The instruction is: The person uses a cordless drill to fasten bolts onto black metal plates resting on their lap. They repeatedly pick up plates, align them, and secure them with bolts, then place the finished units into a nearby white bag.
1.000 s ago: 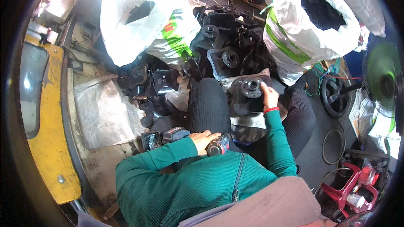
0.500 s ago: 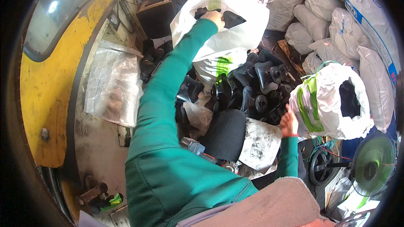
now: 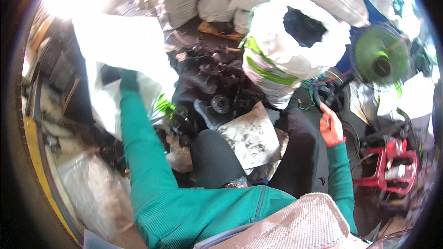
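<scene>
My left arm (image 3: 138,124), in a green sleeve, reaches into the mouth of a white sack (image 3: 122,37) at the left. The sack's side covers my left hand, so its fingers are hidden; something dark shows in the opening beside it. My right hand (image 3: 330,128) hangs over the floor to the right of my knee, its index finger pointing forward and the other fingers curled. Whatever lies in that curl is too small to make out. Between the sacks lies a heap of black moulded parts with round hubs (image 3: 220,104), partly blurred.
A second white sack (image 3: 270,60) with a green stripe stands open beyond my knees, dark inside. A green fan (image 3: 380,57) and a red plastic stool (image 3: 374,175) are at the right. Full sacks (image 3: 214,7) line the back. A stained sheet (image 3: 251,138) lies between my legs.
The view has swung to the right, bringing the stool in. My left hand, earlier visible on black parts in the sack's mouth, is now hidden inside it. The right hand stays half curled.
</scene>
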`<state>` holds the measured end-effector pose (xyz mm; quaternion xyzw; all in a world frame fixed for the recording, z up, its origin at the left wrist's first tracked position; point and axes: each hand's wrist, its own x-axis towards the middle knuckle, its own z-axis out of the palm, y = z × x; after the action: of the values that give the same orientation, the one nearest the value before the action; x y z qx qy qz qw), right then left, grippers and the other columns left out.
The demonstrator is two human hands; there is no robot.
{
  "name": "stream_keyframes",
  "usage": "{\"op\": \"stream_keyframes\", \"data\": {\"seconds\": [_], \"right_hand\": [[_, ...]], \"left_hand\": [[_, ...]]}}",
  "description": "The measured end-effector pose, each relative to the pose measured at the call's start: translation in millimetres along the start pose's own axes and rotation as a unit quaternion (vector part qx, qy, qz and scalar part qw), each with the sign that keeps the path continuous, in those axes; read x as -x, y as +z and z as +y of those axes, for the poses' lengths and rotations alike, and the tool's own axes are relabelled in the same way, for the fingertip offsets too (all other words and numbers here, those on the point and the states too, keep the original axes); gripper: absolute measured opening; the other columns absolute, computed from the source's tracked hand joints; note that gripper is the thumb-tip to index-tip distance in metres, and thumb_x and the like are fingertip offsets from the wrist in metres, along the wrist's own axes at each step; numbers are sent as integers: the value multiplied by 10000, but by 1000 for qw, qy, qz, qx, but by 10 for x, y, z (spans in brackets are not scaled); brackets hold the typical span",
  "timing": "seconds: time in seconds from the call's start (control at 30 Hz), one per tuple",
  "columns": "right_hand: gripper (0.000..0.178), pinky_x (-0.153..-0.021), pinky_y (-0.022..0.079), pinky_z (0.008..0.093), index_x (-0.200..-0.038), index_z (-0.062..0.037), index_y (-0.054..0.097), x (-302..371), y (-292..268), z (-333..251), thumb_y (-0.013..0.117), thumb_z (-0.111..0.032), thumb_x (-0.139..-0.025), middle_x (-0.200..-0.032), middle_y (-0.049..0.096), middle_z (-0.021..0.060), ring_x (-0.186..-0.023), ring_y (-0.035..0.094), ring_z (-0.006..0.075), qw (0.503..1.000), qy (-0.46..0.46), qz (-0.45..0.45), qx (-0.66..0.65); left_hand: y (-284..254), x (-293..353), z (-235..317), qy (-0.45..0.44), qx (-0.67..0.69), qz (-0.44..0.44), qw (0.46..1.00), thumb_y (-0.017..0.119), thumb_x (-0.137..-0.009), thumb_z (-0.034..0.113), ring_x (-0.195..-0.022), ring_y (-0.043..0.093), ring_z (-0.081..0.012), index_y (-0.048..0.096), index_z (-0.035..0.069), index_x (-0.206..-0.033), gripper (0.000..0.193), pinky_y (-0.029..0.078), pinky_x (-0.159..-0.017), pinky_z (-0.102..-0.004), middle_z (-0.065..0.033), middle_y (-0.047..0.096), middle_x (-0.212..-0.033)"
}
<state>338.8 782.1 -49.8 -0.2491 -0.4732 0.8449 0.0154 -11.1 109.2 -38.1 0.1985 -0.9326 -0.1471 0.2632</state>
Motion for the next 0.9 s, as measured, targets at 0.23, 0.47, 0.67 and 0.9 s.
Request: {"op": "stream_keyframes", "data": {"seconds": [0.23, 0.47, 0.67, 0.9], "right_hand": [[273, -845, 449, 292, -1031, -23, 657, -1225, 965, -1165, 588, -234, -871, -900, 693, 78, -851, 633, 197, 726, -455, 51, 513], [457, -902, 473, 378, -1080, -135, 669, -2605, 1346, -1243, 675, -426, -727, -1062, 656, 127, -1003, 620, 297, 507, -190, 98, 835], [414, -906, 468, 392, -1059, -161, 665, -3030, 712, -1126, 612, -451, -768, -1058, 657, 75, -1017, 600, 297, 442, -299, 90, 841], [289, -675, 531, 376, -893, -81, 713, -2514, 723, -1543, 691, -320, -732, -848, 690, 115, -724, 668, 260, 637, -314, -19, 704]], "left_hand": [[-1392, 463, 287, -11, 497, 263, 827, 699, -814, 368, -839, 623, -199, 626, -10, -1002, 429, 489, -733, -290, -131, 658, -924], [-2756, 1804, 250, 154, 370, 230, 887, 687, -831, 226, -815, 610, -192, 586, -29, -1068, 363, 529, -762, -327, -77, 623, -924], [-1401, 3361, 1455, -148, 571, -245, 769, 679, -827, 87, -877, 611, -152, 545, -78, -1153, 389, 473, -844, -255, -122, 635, -1043], [882, 4448, 1225, -232, 582, -488, 607, 636, -870, 182, -806, 593, -107, 627, -32, -1042, 274, 461, -752, -249, -46, 665, -932]]}}
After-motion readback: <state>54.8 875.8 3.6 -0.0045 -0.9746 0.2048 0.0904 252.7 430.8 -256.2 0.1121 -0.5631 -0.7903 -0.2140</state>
